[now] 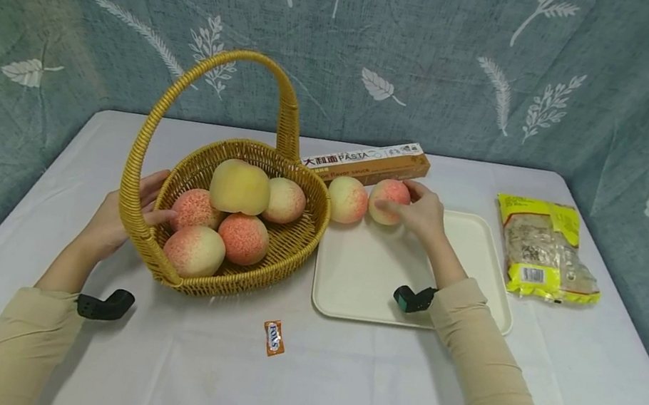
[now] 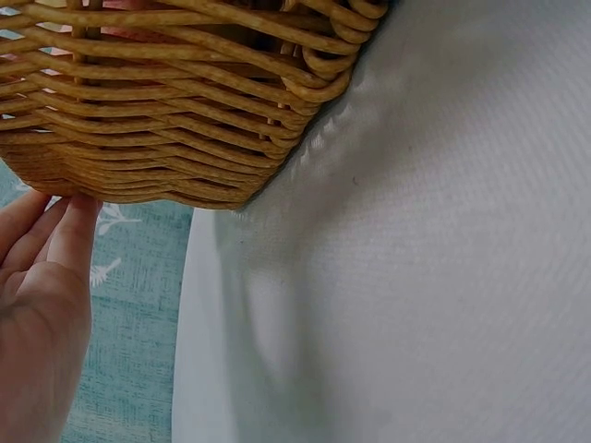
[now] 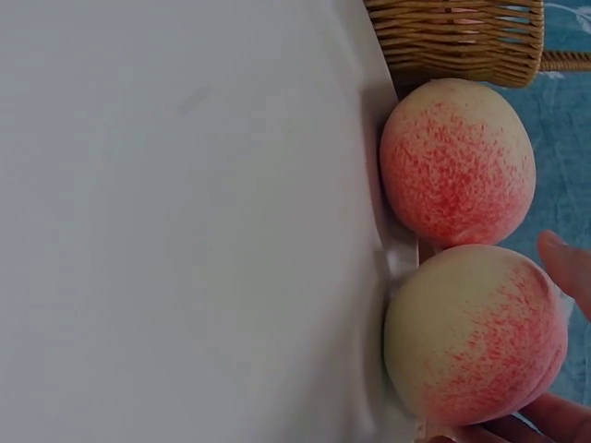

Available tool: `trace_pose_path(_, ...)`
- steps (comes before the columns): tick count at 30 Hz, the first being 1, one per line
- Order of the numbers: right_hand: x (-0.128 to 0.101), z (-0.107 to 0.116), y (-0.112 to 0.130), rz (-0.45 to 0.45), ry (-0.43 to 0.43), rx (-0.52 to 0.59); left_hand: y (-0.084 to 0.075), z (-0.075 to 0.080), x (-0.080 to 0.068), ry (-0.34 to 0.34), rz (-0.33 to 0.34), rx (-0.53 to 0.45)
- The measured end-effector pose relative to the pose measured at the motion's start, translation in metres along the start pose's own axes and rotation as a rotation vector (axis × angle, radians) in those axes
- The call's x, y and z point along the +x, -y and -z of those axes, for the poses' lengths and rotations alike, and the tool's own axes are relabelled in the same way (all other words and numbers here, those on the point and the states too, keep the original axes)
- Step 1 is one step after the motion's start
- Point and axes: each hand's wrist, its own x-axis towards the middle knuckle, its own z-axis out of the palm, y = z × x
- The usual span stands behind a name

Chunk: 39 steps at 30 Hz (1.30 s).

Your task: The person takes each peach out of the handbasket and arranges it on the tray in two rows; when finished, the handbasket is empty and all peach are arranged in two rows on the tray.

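while r hand grips peach at tray edge, l hand open on basket, pasta box behind

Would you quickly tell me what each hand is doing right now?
Left hand: open, fingers resting against the side of the wicker basket.
Right hand: fingers curled round the peach at the tray's far edge.

Held peach: pink-blushed, cream top, sat at tray's far edge, just beside second peach. Wicker basket: upright on table, five peaches inside.
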Motion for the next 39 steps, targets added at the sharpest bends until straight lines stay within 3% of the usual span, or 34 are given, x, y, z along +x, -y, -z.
trace_pose_path(21, -0.002, 0.008, 0.011, 0.030, -0.033, -0.042, -0.001, 0.001, -0.001, -0.005, -0.009, -0.012)
trace_pose_path(29, -0.009, 0.001, 0.028, 0.140, -0.040, -0.011, 0.001, 0.001, -0.001, -0.005, -0.001, 0.007)
trace_pose_path(32, -0.013, -0.004, 0.036, 0.176, -0.026, -0.029, 0.007, 0.002, -0.001, -0.007, -0.026, 0.014)
trace_pose_path(37, -0.021, -0.012, 0.050, 0.237, 0.013, -0.061, 0.033, 0.004, 0.006, -0.037, -0.068, 0.033)
trace_pose_path(39, -0.024, -0.015, 0.056, 0.266, 0.030, -0.058, 0.033, 0.003, 0.007, -0.040, -0.061, 0.035)
